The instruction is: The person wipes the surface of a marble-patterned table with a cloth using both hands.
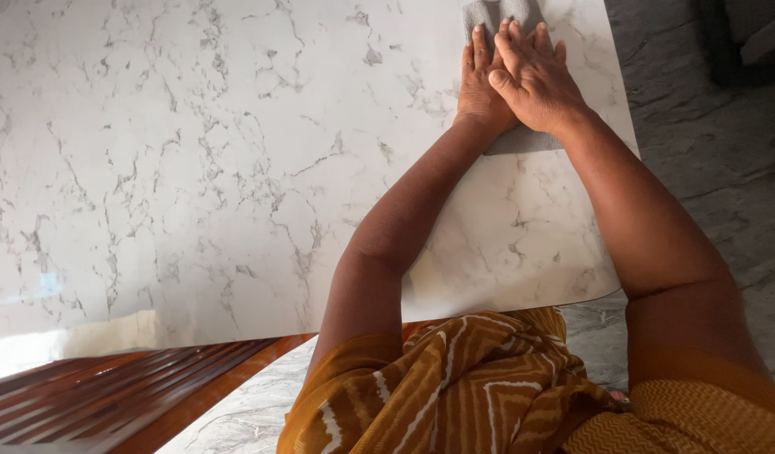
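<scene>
Both hands press a grey cloth (505, 76) flat near the far right corner of the white marble table (194, 168), right hand (534, 80) overlapping left hand (481, 84), fingers (480, 46) extended and close together. The visible marble looks clean and glossy; only this corner seems still under the cloth.

1. No package, label, sign or screen shows anywhere in the view.
</scene>
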